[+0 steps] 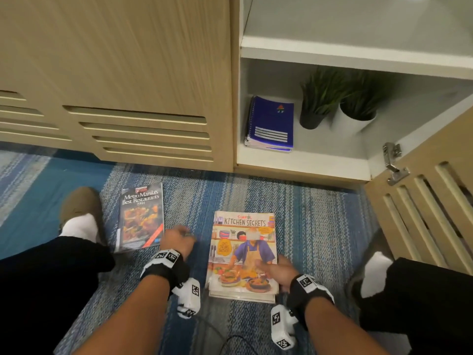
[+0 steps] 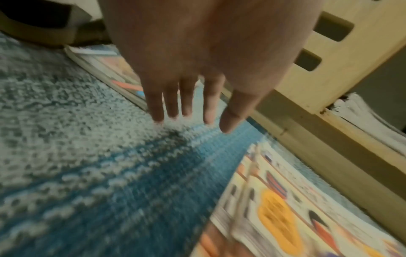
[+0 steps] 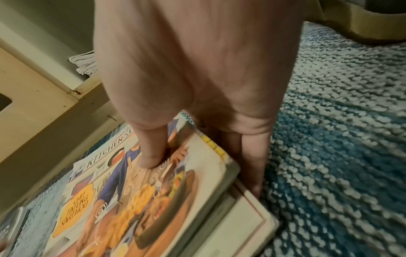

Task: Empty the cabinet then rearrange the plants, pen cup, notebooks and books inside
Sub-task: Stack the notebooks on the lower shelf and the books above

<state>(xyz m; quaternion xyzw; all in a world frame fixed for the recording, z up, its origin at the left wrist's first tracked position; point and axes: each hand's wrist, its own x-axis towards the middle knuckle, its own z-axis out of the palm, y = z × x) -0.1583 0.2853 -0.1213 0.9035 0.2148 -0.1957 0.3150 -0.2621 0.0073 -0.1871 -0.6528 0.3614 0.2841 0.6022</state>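
Observation:
Two books lie stacked on the blue carpet, the colourful Kitchen Secrets book (image 1: 244, 254) (image 3: 140, 200) on top. My right hand (image 1: 271, 274) (image 3: 202, 163) grips its right edge, thumb pressed on the cover and fingers (image 3: 252, 167) down along the side. A Metro Manila restaurant book (image 1: 142, 216) lies flat to the left. Between the books my left hand (image 1: 183, 234) hovers over the carpet with straight fingers (image 2: 186, 107), holding nothing. On the open cabinet's bottom shelf are blue spiral notebooks (image 1: 270, 124), a dark-potted plant (image 1: 316, 106) and a white-potted plant (image 1: 357, 111).
The slatted cabinet door (image 1: 425, 216) stands open at the right, its metal hinge (image 1: 394, 162) exposed. Closed wooden doors (image 1: 128, 85) fill the left. A white upper shelf (image 1: 358, 49) sits above the plants. My feet in socks and slippers (image 1: 82, 213) flank the books.

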